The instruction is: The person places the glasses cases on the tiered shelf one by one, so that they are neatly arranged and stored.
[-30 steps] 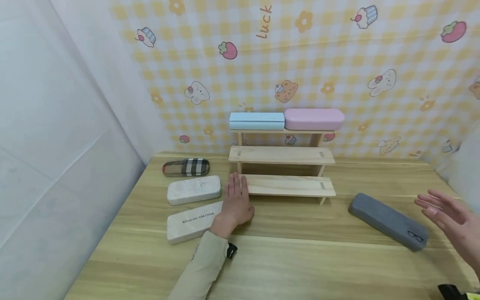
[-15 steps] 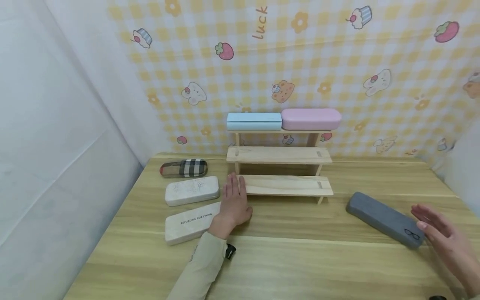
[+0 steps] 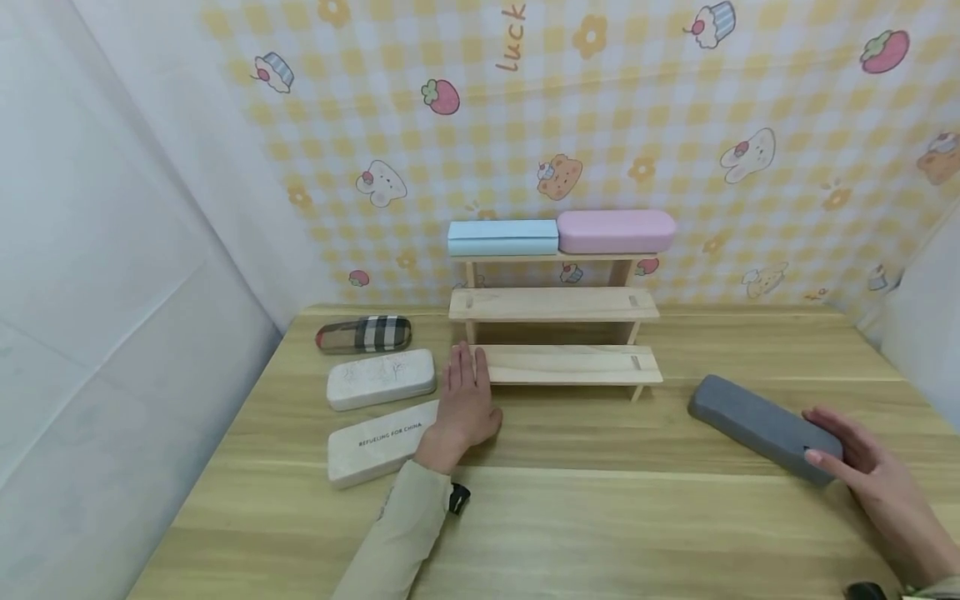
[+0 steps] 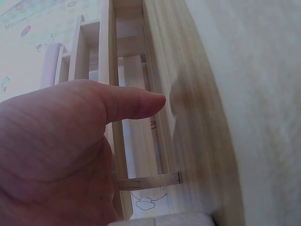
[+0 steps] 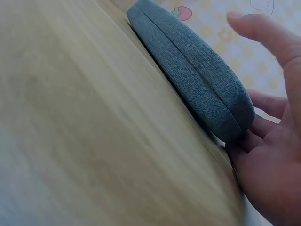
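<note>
My left hand (image 3: pixel 467 408) rests with straight fingers at the left end of the bottom step of a wooden tiered stand (image 3: pixel 570 364); its thumb points out to the side in the left wrist view. A grey fabric glasses case (image 3: pixel 753 421) lies slanted on the table at the right. Around its near end is my right hand (image 3: pixel 870 462), fingers along the far side. In the right wrist view the thumb (image 5: pixel 258 28) stands apart from the case (image 5: pixel 193 66). On the stand's top step sit a light blue case (image 3: pixel 502 239) and a pink case (image 3: pixel 617 232).
Left of the stand lie a plaid case (image 3: pixel 365 335), a white patterned case (image 3: pixel 381 380) and a white case with lettering (image 3: pixel 378 446), partly behind my left hand. A checked cloth (image 3: pixel 480 150) hangs behind the wooden table (image 3: pixel 600 533); white sheeting (image 3: pixel 112 292) closes the left side.
My right hand has moved left and down to the near end of the grey glasses case. The left hand stays on the stand. The head view has shifted slightly.
</note>
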`<state>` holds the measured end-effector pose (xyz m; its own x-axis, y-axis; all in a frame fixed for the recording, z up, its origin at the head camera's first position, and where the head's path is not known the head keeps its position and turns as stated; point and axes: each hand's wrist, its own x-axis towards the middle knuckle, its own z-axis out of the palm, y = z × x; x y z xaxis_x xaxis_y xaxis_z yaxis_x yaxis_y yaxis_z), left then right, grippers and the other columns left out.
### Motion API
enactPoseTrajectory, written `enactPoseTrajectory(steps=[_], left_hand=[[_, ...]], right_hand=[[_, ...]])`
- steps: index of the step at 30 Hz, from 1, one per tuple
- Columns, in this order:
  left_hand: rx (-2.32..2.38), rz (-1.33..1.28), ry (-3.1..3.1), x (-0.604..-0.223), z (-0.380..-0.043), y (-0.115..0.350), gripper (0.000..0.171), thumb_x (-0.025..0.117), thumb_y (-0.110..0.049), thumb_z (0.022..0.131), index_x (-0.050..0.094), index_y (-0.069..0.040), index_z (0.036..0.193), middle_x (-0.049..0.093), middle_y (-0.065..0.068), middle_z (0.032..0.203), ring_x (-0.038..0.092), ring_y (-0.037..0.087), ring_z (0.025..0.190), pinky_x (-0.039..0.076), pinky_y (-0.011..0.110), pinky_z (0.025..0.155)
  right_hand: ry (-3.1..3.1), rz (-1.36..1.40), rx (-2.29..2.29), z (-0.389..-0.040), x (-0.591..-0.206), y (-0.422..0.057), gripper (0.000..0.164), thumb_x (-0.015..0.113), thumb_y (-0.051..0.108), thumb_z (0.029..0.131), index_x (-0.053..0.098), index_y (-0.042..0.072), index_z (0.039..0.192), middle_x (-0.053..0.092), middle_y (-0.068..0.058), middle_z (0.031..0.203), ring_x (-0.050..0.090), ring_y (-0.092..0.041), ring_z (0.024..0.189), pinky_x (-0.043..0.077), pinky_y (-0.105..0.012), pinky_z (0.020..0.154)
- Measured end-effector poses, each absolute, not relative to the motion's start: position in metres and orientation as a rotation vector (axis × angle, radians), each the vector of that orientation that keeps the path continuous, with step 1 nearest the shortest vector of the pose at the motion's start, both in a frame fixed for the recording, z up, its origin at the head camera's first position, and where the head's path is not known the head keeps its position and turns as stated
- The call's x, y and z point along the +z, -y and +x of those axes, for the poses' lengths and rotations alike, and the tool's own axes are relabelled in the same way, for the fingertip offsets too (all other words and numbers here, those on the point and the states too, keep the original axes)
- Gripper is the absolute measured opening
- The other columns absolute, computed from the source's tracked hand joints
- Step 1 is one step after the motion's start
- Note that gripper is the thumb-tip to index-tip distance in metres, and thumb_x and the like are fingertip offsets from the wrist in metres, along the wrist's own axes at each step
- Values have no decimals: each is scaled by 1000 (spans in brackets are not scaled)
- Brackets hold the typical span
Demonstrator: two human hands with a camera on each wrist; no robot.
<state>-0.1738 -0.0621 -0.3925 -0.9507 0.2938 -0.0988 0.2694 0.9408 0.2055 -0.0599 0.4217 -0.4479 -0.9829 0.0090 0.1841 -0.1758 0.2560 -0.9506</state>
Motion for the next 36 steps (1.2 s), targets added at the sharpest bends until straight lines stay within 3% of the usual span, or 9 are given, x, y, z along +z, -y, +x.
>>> enactPoseTrajectory(steps=[5, 9, 14, 15, 18, 21, 22, 24, 36], left_hand=[[287, 425, -2966, -392, -173, 63, 87, 56, -28, 90, 0, 5, 146, -12, 29, 149, -11, 38, 137, 4, 47, 110], [272, 418, -2972, -393, -174, 64, 86, 56, -29, 90, 0, 6, 146, -11, 29, 149, -11, 38, 137, 5, 48, 110], [282, 424, -2985, -392, -174, 65, 86, 57, -28, 90, 2, 6, 146, -8, 30, 149, -10, 39, 137, 5, 48, 110], [273, 423, -2986, -392, -174, 65, 86, 56, -29, 90, 1, 6, 146, -9, 29, 149, -10, 38, 137, 5, 48, 110], [266, 421, -2986, -392, -174, 64, 86, 57, -29, 90, 1, 5, 146, -9, 29, 149, -9, 38, 138, 5, 47, 110], [270, 420, -2977, -391, -174, 63, 87, 57, -28, 90, 0, 5, 146, -11, 28, 149, -10, 38, 138, 3, 47, 110], [272, 420, -2975, -391, -174, 63, 87, 57, -28, 90, 0, 5, 146, -12, 28, 149, -10, 38, 138, 3, 47, 110], [283, 423, -2976, -392, -174, 62, 87, 58, -28, 89, 1, 5, 146, -12, 28, 149, -10, 38, 138, 3, 46, 110], [245, 422, -2987, -393, -174, 62, 87, 58, -30, 90, 2, 5, 146, -7, 29, 150, -9, 37, 138, 4, 47, 110]], right_hand=[[2640, 66, 1488, -62, -443, -418, 68, 55, 3, 93, 20, 16, 149, 33, 22, 134, 29, 17, 115, 24, -3, 83], [2731, 39, 1402, -65, -441, -417, 71, 58, 12, 93, 17, 22, 150, 26, 21, 138, 24, 17, 112, 22, -2, 81], [2825, -13, 1276, -66, -439, -417, 75, 61, 21, 92, 15, 24, 151, 15, -13, 150, 22, 16, 108, 20, -1, 76], [2847, -25, 1248, -66, -438, -417, 76, 61, 23, 91, 14, 24, 151, 14, -20, 150, 23, 11, 115, 19, -3, 76], [2901, -58, 1215, -65, -436, -417, 79, 61, 26, 91, 10, 23, 151, 12, -33, 146, 22, -21, 130, 20, -20, 93], [2930, -73, 1220, -63, -435, -417, 83, 62, 26, 90, 7, 19, 151, 10, -38, 144, 18, -57, 120, 16, -54, 96], [2935, -82, 1217, -63, -435, -417, 84, 62, 27, 90, 6, 18, 151, 10, -39, 143, 18, -59, 119, 15, -63, 91], [2936, -97, 1205, -63, -434, -417, 85, 64, 28, 89, 6, 17, 151, 11, -41, 141, 18, -62, 117, 16, -68, 86], [2978, -199, 1117, -64, -434, -417, 86, 64, 37, 88, 9, 17, 151, 12, -40, 142, 17, -64, 119, 18, -71, 84]])
